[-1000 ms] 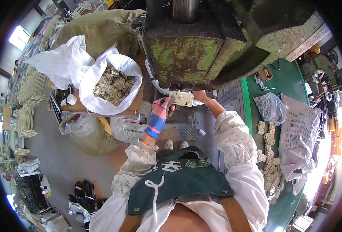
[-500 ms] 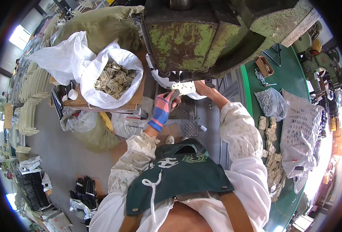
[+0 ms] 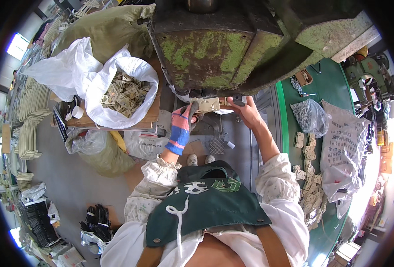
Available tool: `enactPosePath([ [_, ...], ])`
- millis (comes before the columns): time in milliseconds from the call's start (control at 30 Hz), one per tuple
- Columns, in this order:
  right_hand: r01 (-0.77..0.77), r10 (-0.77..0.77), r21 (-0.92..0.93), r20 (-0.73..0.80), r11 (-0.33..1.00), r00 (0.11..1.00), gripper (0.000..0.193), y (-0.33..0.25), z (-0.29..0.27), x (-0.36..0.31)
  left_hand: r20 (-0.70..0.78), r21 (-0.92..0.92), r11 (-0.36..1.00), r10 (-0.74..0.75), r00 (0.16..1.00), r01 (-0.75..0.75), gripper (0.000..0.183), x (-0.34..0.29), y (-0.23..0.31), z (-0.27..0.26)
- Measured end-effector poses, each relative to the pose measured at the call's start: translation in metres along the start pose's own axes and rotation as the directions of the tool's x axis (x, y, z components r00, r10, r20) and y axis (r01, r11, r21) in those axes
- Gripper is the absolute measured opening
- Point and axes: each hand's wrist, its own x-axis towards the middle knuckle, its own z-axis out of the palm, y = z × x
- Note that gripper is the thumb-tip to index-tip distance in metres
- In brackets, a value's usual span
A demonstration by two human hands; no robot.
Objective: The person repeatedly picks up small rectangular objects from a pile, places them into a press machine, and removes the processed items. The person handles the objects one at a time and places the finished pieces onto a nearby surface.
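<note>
My left hand [image 3: 181, 124], in a pink and blue glove with dark fingertips, pinches the left end of a cream metal plate with holes [image 3: 208, 104]. That plate lies level under the front of a large green, worn press [image 3: 201, 51]. My bare right hand [image 3: 250, 114] is at a small grey block [image 3: 238, 99] to the right of the plate. Its fingers bend around the block's edge, and the press partly hides them. Whether the block is loose or part of the machine, I cannot tell.
A white sack of cream metal plates [image 3: 125, 115] stands on a wooden board at the left. Along the right, a green table [image 3: 335, 84] bears more loose plates [image 3: 313, 184], a clear bag of small metal parts [image 3: 310, 116] and a large whitish sack [image 3: 344, 147]. Below is a pedal [image 3: 216, 146].
My right hand has shifted right, off the plate and onto the grey block. My left hand keeps the plate, which has moved slightly left and down. The view has shifted a little.
</note>
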Motion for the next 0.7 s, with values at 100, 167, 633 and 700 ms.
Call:
enactPosePath([
  [100,0.004,-0.004,0.005,-0.046,1.000,0.999,0.022,-0.015,0.035,-0.019,0.145,0.500,0.685,0.538,0.831,-0.530,0.019,0.013,-0.015,-0.016],
  [167,-0.028,0.023,-0.051,-0.098,0.998,0.995,0.022,-0.013,0.037,-0.018,0.269,0.599,0.456,0.659,0.702,-0.658,0.024,0.017,-0.016,-0.017],
  [633,0.032,-0.113,-0.393,-0.183,0.919,0.977,0.013,-0.028,0.039,-0.032,0.093,-0.063,0.986,-0.148,0.985,0.154,0.033,0.000,0.013,-0.006],
  [700,0.030,-0.092,-0.337,-0.171,0.941,0.981,0.012,-0.031,0.050,-0.039,0.098,-0.103,0.981,-0.154,0.983,0.164,0.033,-0.007,0.011,-0.007],
])
